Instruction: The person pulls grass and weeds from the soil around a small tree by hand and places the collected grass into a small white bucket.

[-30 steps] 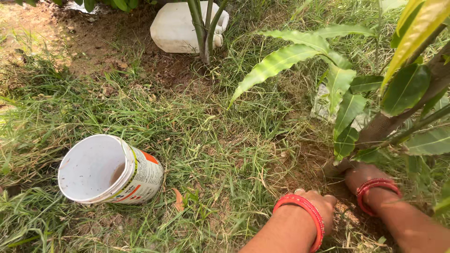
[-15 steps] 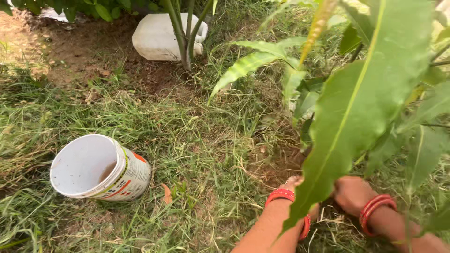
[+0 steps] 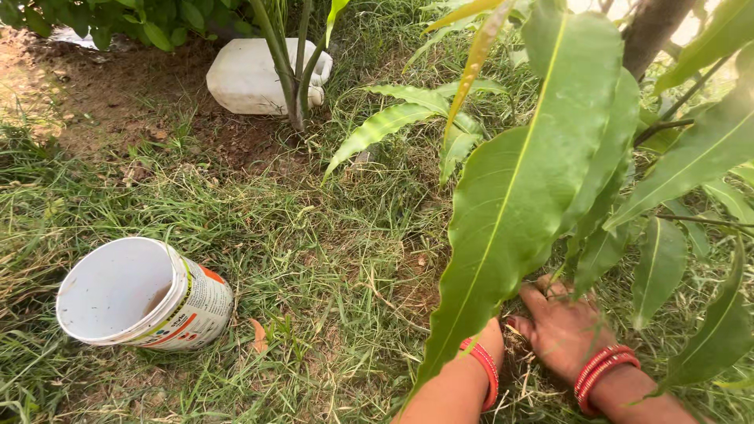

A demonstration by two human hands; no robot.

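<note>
The right hand [image 3: 567,326] lies palm down on the bare soil [image 3: 416,286] under the young tree, fingers spread and flat, gripping nothing. The left hand [image 3: 493,339] is almost wholly hidden behind a large green leaf [image 3: 518,196]; only its wrist with a red bangle [image 3: 485,367] shows, so its grip cannot be told. Both hands sit close together (the right wrist also carries red bangles [image 3: 603,371]). A white bucket [image 3: 137,294] lies on its side in the grass [image 3: 314,235], well apart to the left. A white jug [image 3: 247,77] rests behind a thin stem [image 3: 284,71] at the top
</note>
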